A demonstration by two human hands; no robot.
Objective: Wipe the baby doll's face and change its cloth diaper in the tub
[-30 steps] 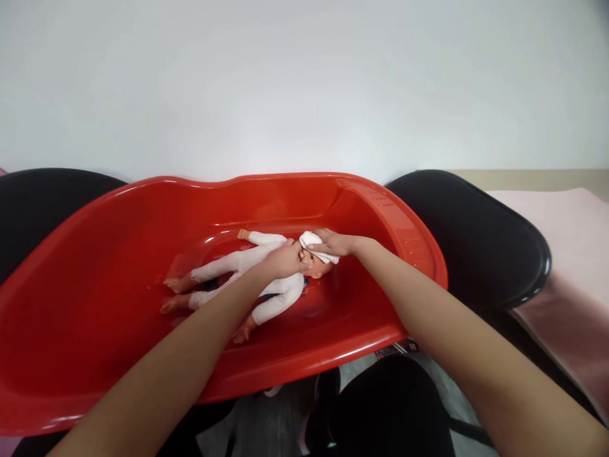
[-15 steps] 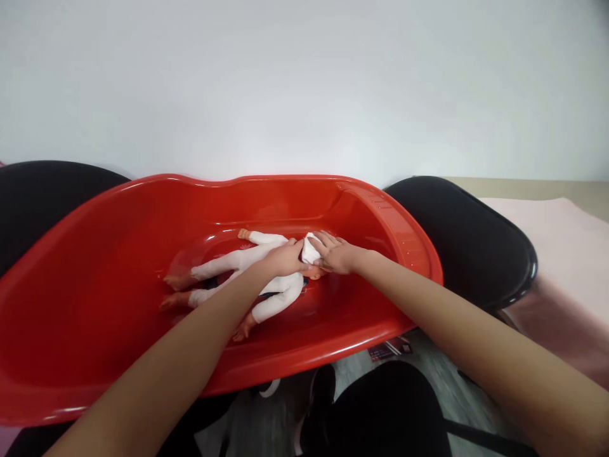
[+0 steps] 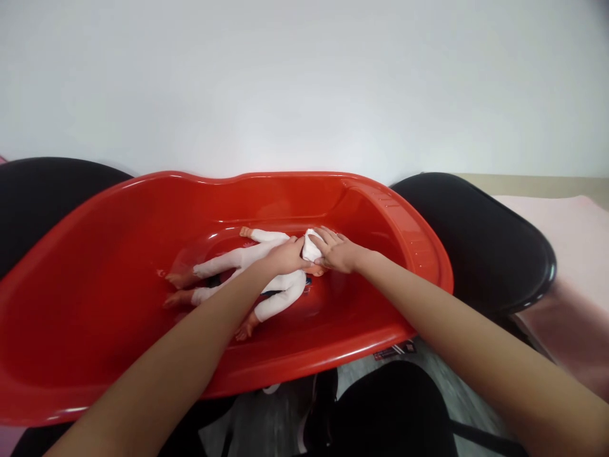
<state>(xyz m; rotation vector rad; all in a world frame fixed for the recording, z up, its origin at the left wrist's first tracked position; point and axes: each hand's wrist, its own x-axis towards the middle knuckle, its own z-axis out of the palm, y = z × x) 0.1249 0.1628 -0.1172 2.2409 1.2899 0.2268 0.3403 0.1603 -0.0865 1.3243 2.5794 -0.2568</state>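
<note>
A baby doll point(image 3: 252, 255) in a white bodysuit lies on its back in a red baby bathtub point(image 3: 118, 266), its feet to the left and its head to the right. Over its face is a folded white cloth point(image 3: 311, 245). My left hand point(image 3: 287, 255) lies across the doll's upper chest, with thumb and fingers closed at the cloth's left edge. From the right, my right hand point(image 3: 340, 251) curls over the doll's head, its fingers and thumb on the cloth. The face is covered, and an ear shows below the hands. Something dark blue sits under the doll's back.
Black chair seats stand under both ends of the tub, one at left point(image 3: 42, 203) and one at right point(image 3: 476, 247). A white wall point(image 3: 304, 82) rises behind. Pink sheeting point(image 3: 580, 254) lies at far right. My dark-clothed legs are below the tub's near rim.
The view has shifted slightly, so the tub and right chair sit a little farther right. Both hands keep nearly the same place on the cloth and doll.
</note>
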